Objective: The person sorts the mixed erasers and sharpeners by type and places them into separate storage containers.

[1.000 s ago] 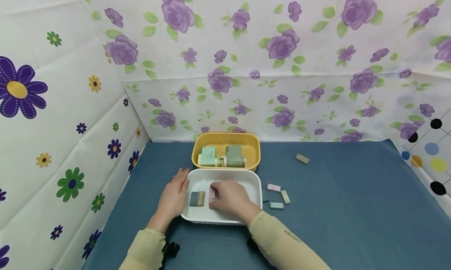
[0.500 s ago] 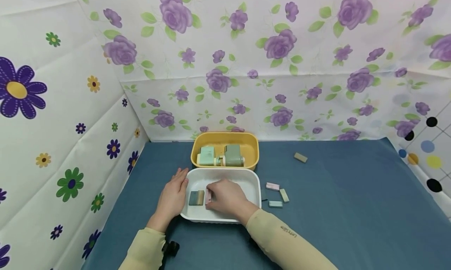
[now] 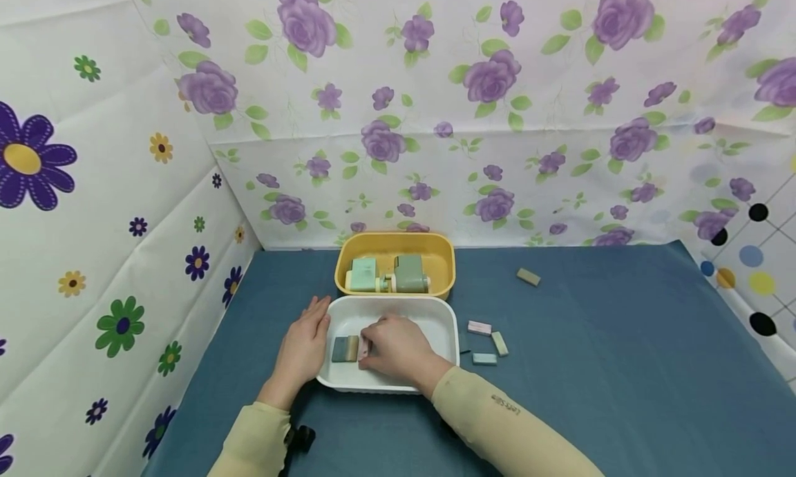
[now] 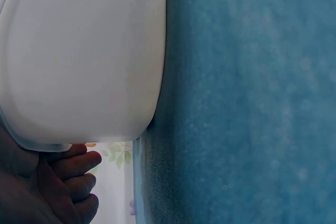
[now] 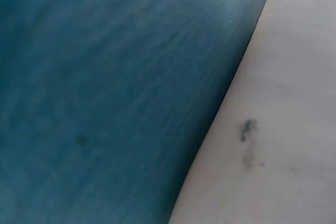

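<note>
A small pink rectangular block (image 3: 363, 350) stands in the white tray (image 3: 438, 318), pinched between the thumb and fingers of my right hand (image 3: 403, 345). Directly to its left are a tan block (image 3: 352, 348) and a blue-grey block (image 3: 338, 349), side by side. My left hand (image 3: 302, 347) rests along the tray's left rim with its fingers extended. In the left wrist view, that hand (image 4: 55, 187) is against the tray's outer wall (image 4: 84, 61). The right wrist view holds mostly the tray's smudged wall (image 5: 283, 93), and only a bit of a hand shows in the top corner.
Behind the tray, a yellow bin (image 3: 449, 263) contains a mint object (image 3: 363, 273) and a grey-green object (image 3: 409, 273). Right of the tray lie a pink block (image 3: 479, 328), a cream block (image 3: 499, 343) and a pale blue block (image 3: 484, 359). A tan block (image 3: 528, 276) lies farther back.
My right hand has slid the pink block left across the tray, up to the tan block. The left hand has stayed at the tray's rim.
</note>
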The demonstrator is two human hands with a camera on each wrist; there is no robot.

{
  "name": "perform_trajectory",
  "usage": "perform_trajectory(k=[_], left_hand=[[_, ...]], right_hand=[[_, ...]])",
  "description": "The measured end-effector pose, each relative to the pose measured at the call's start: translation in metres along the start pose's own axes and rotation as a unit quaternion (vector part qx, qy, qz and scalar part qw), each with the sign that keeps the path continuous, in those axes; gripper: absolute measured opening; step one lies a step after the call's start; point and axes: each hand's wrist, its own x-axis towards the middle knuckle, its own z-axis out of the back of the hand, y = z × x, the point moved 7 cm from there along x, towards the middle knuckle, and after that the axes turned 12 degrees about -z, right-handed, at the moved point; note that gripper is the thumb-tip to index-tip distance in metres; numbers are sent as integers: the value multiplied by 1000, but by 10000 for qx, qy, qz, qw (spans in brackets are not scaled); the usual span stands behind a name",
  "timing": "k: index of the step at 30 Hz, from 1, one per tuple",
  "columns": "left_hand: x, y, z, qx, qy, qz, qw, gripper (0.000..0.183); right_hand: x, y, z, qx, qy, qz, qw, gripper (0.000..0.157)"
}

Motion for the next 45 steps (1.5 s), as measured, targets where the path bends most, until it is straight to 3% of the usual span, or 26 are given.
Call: perform_trajectory(k=[5,12,21,33,45], left_hand=[[0,0,1,-1,-35,-49,10000,46],[0,1,1,14,-16,26,10000,46],[-1,1,1,41,0,75,10000,47],[0,0,0,84,28,82,9999,47],[1,-3,1,109,14,38,9999,47]], right_hand=[[1,2,-2,-76,2,54,10000,27],[1,2,-4,-268,130,-36,9996,43],[0,4,-2,-224,124,3,9997,41],[-1,3,-1,-151,196,5,9997,56],[-1,2,0,1,209,22,9998,52]])
